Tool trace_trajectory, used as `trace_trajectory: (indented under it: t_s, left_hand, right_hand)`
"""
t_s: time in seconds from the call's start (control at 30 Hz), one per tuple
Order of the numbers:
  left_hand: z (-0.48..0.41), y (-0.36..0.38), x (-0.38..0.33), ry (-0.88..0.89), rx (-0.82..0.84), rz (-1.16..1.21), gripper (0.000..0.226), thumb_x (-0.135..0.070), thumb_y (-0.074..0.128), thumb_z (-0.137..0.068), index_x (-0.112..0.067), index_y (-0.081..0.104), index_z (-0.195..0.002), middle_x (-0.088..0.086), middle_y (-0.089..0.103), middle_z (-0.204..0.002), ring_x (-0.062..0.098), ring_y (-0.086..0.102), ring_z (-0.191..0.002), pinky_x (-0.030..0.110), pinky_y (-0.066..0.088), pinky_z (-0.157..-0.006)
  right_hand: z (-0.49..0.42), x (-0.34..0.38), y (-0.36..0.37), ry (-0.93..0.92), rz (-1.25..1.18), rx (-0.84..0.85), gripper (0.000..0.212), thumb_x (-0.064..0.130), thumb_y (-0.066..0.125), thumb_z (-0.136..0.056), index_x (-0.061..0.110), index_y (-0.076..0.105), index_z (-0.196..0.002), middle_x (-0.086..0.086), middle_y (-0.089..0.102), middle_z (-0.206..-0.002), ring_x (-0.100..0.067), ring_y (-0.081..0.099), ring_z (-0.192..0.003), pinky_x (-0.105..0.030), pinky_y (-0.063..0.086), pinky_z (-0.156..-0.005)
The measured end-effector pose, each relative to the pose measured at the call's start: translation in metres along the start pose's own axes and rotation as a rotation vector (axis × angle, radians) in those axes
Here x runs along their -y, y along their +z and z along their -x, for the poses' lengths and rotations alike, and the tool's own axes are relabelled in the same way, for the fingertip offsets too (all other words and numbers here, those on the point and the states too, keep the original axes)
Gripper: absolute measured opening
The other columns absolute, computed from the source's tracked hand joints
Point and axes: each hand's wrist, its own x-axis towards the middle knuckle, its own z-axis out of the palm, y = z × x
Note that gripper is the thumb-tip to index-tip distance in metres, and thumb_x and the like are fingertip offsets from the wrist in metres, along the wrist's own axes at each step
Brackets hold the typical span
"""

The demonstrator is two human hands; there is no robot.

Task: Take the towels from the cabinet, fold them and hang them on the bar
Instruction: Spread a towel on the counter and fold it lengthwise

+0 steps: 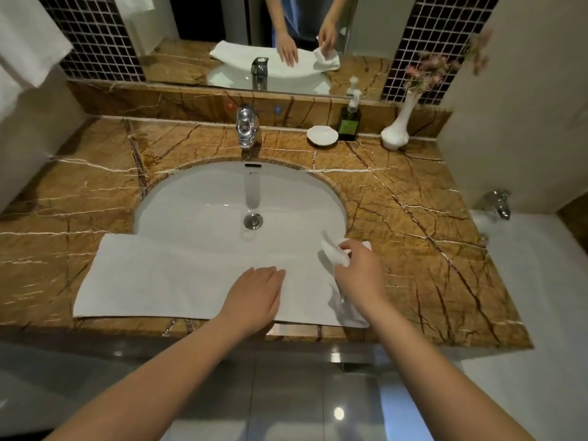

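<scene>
Towel [159, 281], white, lies spread lengthwise along the front edge of the brown veined marble countertop [397, 202], its far edge overlapping the near rim of the oval white sink [191, 198]. The left hand [254, 291] rests flat on the cloth near its middle, palm down, fingers straight and close together, pressing it to the counter. The right hand [359, 268] pinches the towel's right end between thumb and fingertips and holds that corner up off the counter, so the cloth bunches above the flat part.

Behind the basin stands a chrome faucet [247, 125]. To its right are a white soap dish [322, 135], a dark pump bottle [349, 119] with a green label whose print is too small to read, and a white vase [397, 128] holding pink flowers. A small dark mark under the sink's overflow slot is likewise unreadable. The mirror [191, 58] above the ledge reflects both hands and the towel. A hanging towel [25, 43], also white, shows at the upper left, and a second tap [498, 203] sits at the right.
</scene>
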Motion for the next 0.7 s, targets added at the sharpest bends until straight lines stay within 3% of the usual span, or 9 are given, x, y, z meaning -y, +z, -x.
trace_trajectory:
  t_s: [0.07,0.13,0.2,0.3,0.43,0.57,0.7]
  left_hand:
    - [-0.006,-0.006,-0.013,0.010,-0.008,0.021,0.032,-0.019,0.046,-0.085,-0.017,0.058,-0.115,0.000,0.064,-0.103,0.022,0.060,-0.092,0.032,0.050,-0.080]
    - [-0.015,-0.015,-0.030,0.043,0.012,0.020,0.030,-0.007,0.056,-0.078,-0.016,0.057,-0.106,0.000,0.062,-0.094,0.021,0.058,-0.085,0.033,0.050,-0.070]
    - [-0.024,-0.020,-0.047,0.087,0.009,0.042,0.047,-0.001,0.062,-0.071,-0.013,0.059,-0.116,0.006,0.064,-0.111,0.027,0.061,-0.098,0.038,0.053,-0.079]
    - [-0.035,-0.024,-0.078,0.111,0.042,0.083,0.054,-0.014,0.058,-0.085,-0.017,0.046,-0.137,0.004,0.049,-0.141,0.024,0.049,-0.125,0.037,0.042,-0.100]
    - [-0.051,-0.016,-0.117,0.213,0.066,0.053,0.044,-0.023,0.048,-0.094,-0.019,0.045,-0.137,0.004,0.044,-0.145,0.024,0.046,-0.128,0.038,0.041,-0.100]
    - [-0.054,0.001,-0.141,0.169,0.124,0.005,0.044,-0.029,0.043,-0.096,-0.020,0.042,-0.138,0.003,0.038,-0.148,0.023,0.040,-0.131,0.036,0.039,-0.104]
    - [-0.055,0.006,-0.153,0.112,0.056,0.001,0.033,-0.027,0.044,-0.093,-0.019,0.051,-0.124,0.002,0.050,-0.133,0.021,0.048,-0.119,0.033,0.044,-0.095]
  right_hand:
    - [-0.004,-0.007,-0.027,0.069,-0.090,0.011,0.032,0.009,0.057,-0.084,0.019,0.062,-0.114,-0.001,0.066,-0.100,-0.020,0.061,-0.081,-0.037,0.054,-0.067]
    - [-0.010,-0.018,-0.055,0.106,-0.112,0.025,0.028,0.007,0.058,-0.084,0.018,0.064,-0.109,0.001,0.064,-0.095,-0.016,0.058,-0.077,-0.036,0.052,-0.069]
    - [-0.017,-0.035,-0.081,0.145,-0.117,0.017,0.020,0.007,0.059,-0.085,0.019,0.064,-0.100,0.005,0.061,-0.088,-0.017,0.056,-0.080,-0.040,0.051,-0.076]
    - [-0.026,-0.065,-0.112,0.188,-0.094,-0.014,0.017,0.011,0.060,-0.086,0.017,0.065,-0.101,0.005,0.060,-0.088,-0.019,0.055,-0.085,-0.043,0.050,-0.083]
    - [-0.033,-0.107,-0.128,0.235,-0.019,-0.017,0.026,0.009,0.066,-0.081,0.011,0.065,-0.107,-0.001,0.062,-0.102,-0.021,0.056,-0.092,-0.040,0.051,-0.083]
    - [-0.032,-0.140,-0.125,0.205,-0.015,0.015,0.023,0.008,0.067,-0.082,0.004,0.064,-0.104,0.000,0.058,-0.094,-0.017,0.052,-0.085,-0.026,0.039,-0.069]
    - [-0.026,-0.154,-0.124,0.287,-0.109,-0.046,0.022,0.029,0.060,-0.091,0.009,0.058,-0.101,-0.001,0.057,-0.092,-0.019,0.051,-0.083,-0.028,0.034,-0.070]
